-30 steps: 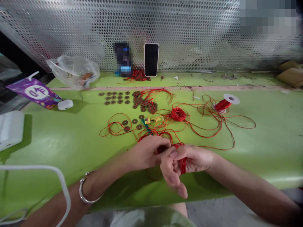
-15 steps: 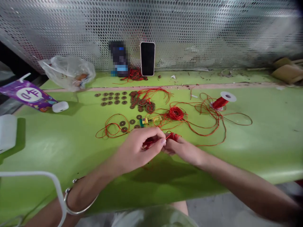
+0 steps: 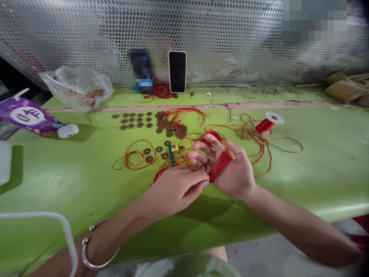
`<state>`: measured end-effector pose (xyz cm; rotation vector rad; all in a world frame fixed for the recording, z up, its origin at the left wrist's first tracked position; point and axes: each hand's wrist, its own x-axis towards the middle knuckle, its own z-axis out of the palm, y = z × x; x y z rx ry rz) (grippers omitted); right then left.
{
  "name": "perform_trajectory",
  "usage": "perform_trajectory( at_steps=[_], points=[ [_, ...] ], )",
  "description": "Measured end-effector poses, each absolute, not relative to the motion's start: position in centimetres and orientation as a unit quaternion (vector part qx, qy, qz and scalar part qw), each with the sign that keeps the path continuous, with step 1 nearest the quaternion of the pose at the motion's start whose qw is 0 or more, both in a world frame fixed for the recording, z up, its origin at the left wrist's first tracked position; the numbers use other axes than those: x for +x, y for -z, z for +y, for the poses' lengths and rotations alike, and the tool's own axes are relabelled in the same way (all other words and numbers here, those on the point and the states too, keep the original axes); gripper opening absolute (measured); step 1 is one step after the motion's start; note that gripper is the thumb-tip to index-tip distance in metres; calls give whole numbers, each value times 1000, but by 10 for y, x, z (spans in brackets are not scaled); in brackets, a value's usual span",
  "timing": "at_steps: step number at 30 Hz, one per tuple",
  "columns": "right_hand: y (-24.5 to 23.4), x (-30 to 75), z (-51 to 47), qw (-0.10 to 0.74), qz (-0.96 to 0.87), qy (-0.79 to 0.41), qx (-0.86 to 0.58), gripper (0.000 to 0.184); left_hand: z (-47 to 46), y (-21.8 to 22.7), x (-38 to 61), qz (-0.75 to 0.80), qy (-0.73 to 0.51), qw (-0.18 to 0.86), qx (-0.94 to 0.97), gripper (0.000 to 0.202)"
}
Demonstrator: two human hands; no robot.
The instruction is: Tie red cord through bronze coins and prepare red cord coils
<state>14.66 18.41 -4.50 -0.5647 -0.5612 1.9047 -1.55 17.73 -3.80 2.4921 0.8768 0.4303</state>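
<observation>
Red cord (image 3: 221, 164) is wound in several turns across the palm of my right hand (image 3: 239, 177). That hand is turned palm up, its fingers spread and slightly bent. My left hand (image 3: 178, 188) is closed in a pinch on the red cord at the lower edge of these turns. Its fingertips touch the side of the right palm. Behind the right fingers lies a coil of red cord (image 3: 212, 135), partly covered. Just beyond the left hand are a small yellow, see-through item (image 3: 182, 147), a green strip (image 3: 171, 156), loose red cord and several holed coins (image 3: 159, 149).
Rows of holed coins (image 3: 140, 120) lie beside a corded coin pile (image 3: 170, 126). A cord spool (image 3: 265, 125) stands right. A phone (image 3: 177, 72) leans on the perforated metal panel (image 3: 216, 42). To the left are a plastic bag (image 3: 77, 88), purple pack (image 3: 31, 115) and white case (image 3: 68, 131).
My right hand has turned palm up and spread its fingers, showing the wound cord. My left hand has shifted slightly, still pinching cord. The view has moved a little.
</observation>
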Motion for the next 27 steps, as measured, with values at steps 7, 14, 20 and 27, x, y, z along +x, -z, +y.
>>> perform_trajectory(
  at_steps=[7,14,20,27],
  points=[
    [44,155,188,508,-254,-796,-212,26,182,45,-18,331,-197,195,902,19],
    [44,160,194,456,-367,-770,-253,34,192,47,-27,329,-279,126,893,16],
    [45,166,200,443,-390,-763,-265,36,195,36,-35,311,-268,138,901,16],
    [47,175,204,347,-472,-730,-352,63,194,25,-45,373,-294,250,844,14]
  ],
)
